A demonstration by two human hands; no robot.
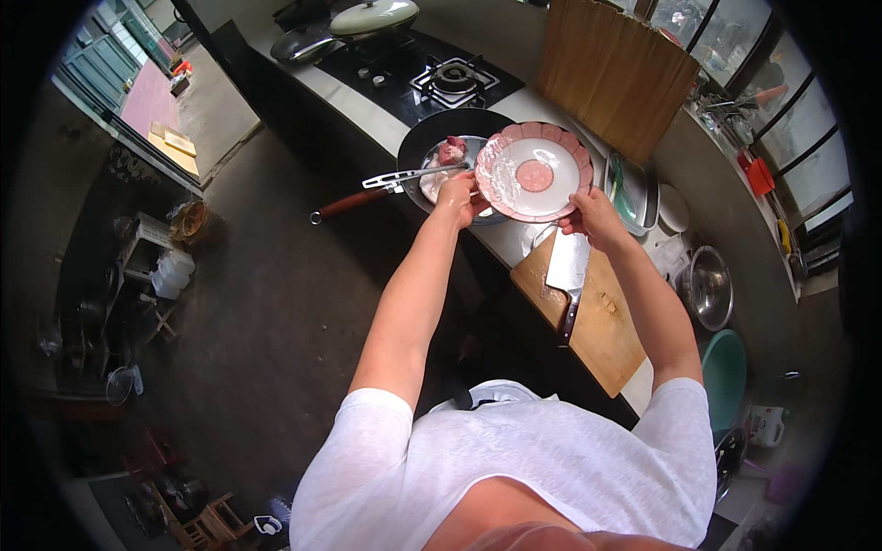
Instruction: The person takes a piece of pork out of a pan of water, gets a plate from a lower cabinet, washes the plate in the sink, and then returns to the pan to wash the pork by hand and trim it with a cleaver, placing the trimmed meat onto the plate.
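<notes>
A pink-rimmed white plate (535, 172) is tilted between my hands, its face wet and shiny. My left hand (460, 200) grips its left edge, and metal tongs (413, 177) lie across that hand's fingers, reaching over the wok. On the plate's lower right edge is my right hand (592, 219), thumb on the rim. Behind the plate sits a dark wok (413, 148) with a wooden handle (353, 205); raw meat (451, 149) shows inside it, partly hidden by the tongs. Below my right hand a cleaver (569, 265) rests on a wooden cutting board (606, 324).
A gas hob (455, 76) and a lidded pan (374, 17) stand beyond the wok. A wooden board (613, 69) leans at the wall. To the right are a rectangular tray (648, 200) with greens, a steel bowl (710, 288) and a green basin (725, 379).
</notes>
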